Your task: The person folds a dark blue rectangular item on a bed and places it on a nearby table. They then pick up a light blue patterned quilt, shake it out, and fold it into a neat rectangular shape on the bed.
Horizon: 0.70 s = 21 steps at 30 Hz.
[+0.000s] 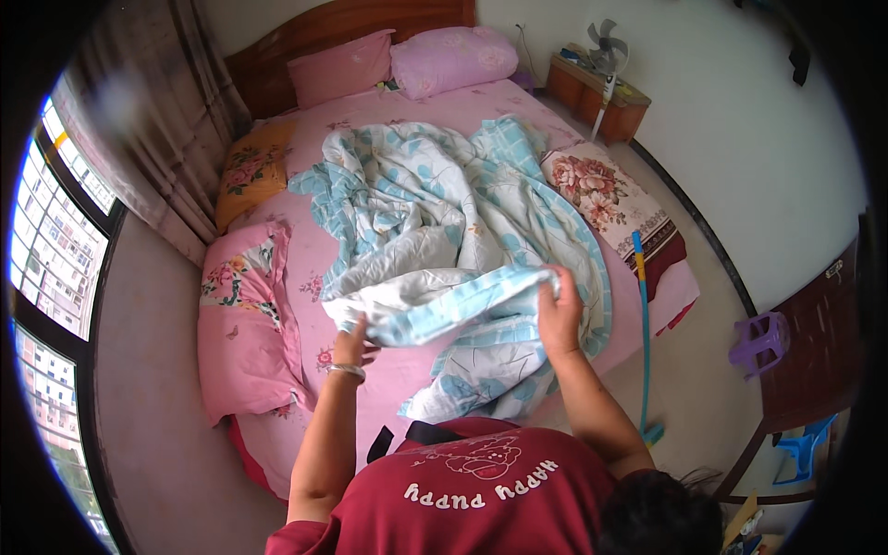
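Ahead of me I see a brown wooden headboard, with a pink pillow and a plump lilac pillow in front. Along the left edge of the bed, I have an orange floral cushion in view and, nearer me, a frilled pink pillow with flowers. Left of these, a patterned curtain hangs beside a dark-framed window, buildings showing outside. On my right, a floral blanket lies at the edge; beyond it, a fan stands by a wooden cabinet. Nearer, I notice a blue pole with a yellow section, a purple stool and, lower, a blue stool.
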Motion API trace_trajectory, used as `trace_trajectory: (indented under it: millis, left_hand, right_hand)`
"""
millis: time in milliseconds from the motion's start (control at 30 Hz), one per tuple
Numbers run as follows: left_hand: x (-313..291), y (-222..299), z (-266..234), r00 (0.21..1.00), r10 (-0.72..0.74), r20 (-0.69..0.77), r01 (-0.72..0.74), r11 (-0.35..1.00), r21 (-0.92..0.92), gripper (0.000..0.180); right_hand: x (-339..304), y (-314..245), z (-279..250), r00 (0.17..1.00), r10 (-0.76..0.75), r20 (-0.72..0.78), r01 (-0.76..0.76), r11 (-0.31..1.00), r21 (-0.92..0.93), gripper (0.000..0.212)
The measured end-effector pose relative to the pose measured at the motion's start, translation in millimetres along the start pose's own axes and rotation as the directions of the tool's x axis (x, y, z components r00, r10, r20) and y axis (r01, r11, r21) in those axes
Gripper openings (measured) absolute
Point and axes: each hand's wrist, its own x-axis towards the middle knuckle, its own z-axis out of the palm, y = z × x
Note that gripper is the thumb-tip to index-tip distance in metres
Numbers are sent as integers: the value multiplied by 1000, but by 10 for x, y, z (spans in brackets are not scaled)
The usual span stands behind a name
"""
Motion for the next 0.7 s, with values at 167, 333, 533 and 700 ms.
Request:
trace_trajectory:
  millis: [167,333,533,700]
  left_hand:
    - [-619,43,604,461,837,295,-856,332,396,71]
    - [-1037,314,794,411,669,619,-910,271,312,39]
    - [-1185,428,752,472,754,457,-881,424,210,25]
    - [-1132,393,562,576,789,213,-801,597,-46,28]
  right_hand:
    - [-357,-297,137,823,-74,563,1,992,129,25]
    - [-427,-558,207,699,-131,703,33,988,151,31]
    - [-657,203,216,898,62,436,100,936,-338,27]
    - [-409,869,-99,963,177,202,-31,820,-572,25]
